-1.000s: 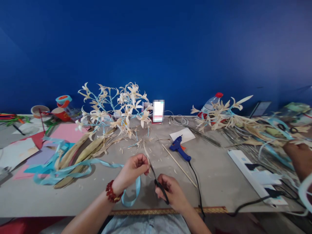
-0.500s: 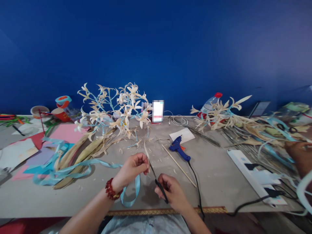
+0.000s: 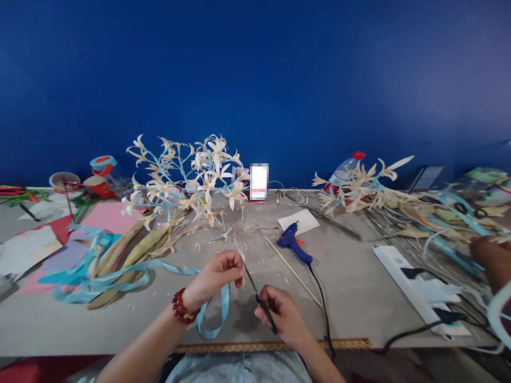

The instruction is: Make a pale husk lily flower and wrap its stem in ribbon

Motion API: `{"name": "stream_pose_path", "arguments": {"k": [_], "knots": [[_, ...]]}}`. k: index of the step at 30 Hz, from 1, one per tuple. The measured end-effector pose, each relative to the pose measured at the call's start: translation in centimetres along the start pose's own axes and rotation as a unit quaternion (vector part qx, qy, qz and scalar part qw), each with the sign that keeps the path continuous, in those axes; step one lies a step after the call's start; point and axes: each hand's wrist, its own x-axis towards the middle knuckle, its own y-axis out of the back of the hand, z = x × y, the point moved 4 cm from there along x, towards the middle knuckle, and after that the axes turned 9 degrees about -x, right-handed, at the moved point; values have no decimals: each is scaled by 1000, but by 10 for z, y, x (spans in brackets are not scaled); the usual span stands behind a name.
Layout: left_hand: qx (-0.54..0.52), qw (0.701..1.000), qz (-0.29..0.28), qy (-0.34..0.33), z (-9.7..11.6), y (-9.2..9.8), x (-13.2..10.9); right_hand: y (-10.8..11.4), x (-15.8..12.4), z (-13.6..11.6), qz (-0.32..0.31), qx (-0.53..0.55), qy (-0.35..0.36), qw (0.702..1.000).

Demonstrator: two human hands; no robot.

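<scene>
My left hand [image 3: 217,275] is closed in a pinch on a thin pale straw strip [image 3: 238,247] that points up and away from me. A red bead bracelet [image 3: 180,309] circles that wrist. My right hand [image 3: 284,316] is wrapped round the black handles of small scissors [image 3: 260,299], whose blades reach up to the strip just beside my left fingertips. Both hands hover over the grey table [image 3: 351,287] near its front edge. A light blue ribbon [image 3: 131,279] loops under my left wrist.
A blue glue gun [image 3: 294,244] with its black cord lies to the right, beside a wooden stick [image 3: 293,271]. Straw flower sprays [image 3: 191,178] stand behind. A white power strip [image 3: 415,287] and another person's hand [image 3: 493,263] are at the right. Coloured papers [image 3: 59,244] lie left.
The straw strip above my left fingers looks shorter now. Both hands have stayed in place, with the scissors still at the strip. The other person's hand at the right shifted slightly.
</scene>
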Motion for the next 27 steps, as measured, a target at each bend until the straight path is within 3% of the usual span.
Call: {"name": "stream_pose_path", "arguments": {"k": [5, 10, 15, 21, 27], "knots": [[-14, 1000, -23, 8, -2, 0, 2, 2, 0, 1, 15, 3, -2, 1000], [-12, 1000, -20, 13, -6, 4, 6, 11, 3, 2, 74, 22, -27, 997], [5, 999, -38, 14, -9, 1, 6, 17, 10, -15, 132, 93, 3, 987], [71, 997, -30, 9, -9, -6, 3, 14, 29, -45, 145, 115, 44, 982], [84, 995, -12, -45, -4, -2, -3, 10, 35, -44, 144, 104, 41, 983]]}}
